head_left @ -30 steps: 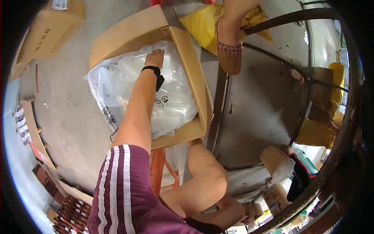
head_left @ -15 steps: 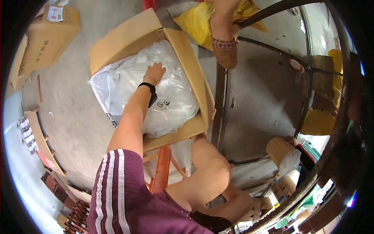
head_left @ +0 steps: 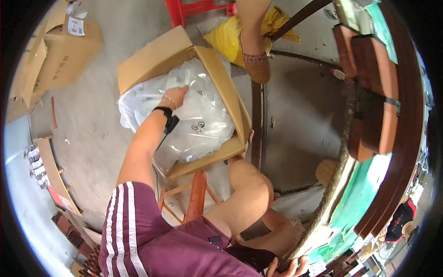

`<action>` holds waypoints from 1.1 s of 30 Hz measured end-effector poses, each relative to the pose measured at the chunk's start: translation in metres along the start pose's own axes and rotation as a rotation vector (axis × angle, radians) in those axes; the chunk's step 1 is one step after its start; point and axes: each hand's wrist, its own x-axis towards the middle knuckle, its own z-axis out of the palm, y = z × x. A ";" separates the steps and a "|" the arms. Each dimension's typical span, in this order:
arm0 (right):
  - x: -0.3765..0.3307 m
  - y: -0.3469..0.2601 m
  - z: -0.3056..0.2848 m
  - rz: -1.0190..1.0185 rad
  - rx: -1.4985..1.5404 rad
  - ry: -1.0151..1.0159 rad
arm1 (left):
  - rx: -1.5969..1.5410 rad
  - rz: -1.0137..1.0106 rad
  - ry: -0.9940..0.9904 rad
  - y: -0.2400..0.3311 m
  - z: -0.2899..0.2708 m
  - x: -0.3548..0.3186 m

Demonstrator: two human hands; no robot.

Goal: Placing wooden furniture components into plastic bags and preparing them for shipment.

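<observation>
Here, a person's left hand [head_left: 174,96] rests on clear plastic packaging [head_left: 207,108] inside an open cardboard box [head_left: 152,57]; the packaging lies beneath it and spreads right and near. The right hand [head_left: 291,267], partly cropped, shows bent fingers at the scene's near edge. Whether either hand grips anything is hard to tell.

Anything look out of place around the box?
Yes: the clear plastic hangs over the left side of the box instead of staying inside, and a white scrap lies loose on the floor.
</observation>
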 end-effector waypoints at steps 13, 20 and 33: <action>0.020 -0.010 -0.002 -0.126 -0.038 0.024 | -0.085 0.129 0.182 0.009 -0.088 -0.109; 0.025 -0.011 -0.007 -0.116 -0.035 0.028 | -0.225 0.003 0.357 0.019 -0.111 -0.128; 0.026 -0.015 -0.009 -0.122 -0.011 0.071 | -0.797 -0.177 0.738 -0.004 -0.123 -0.167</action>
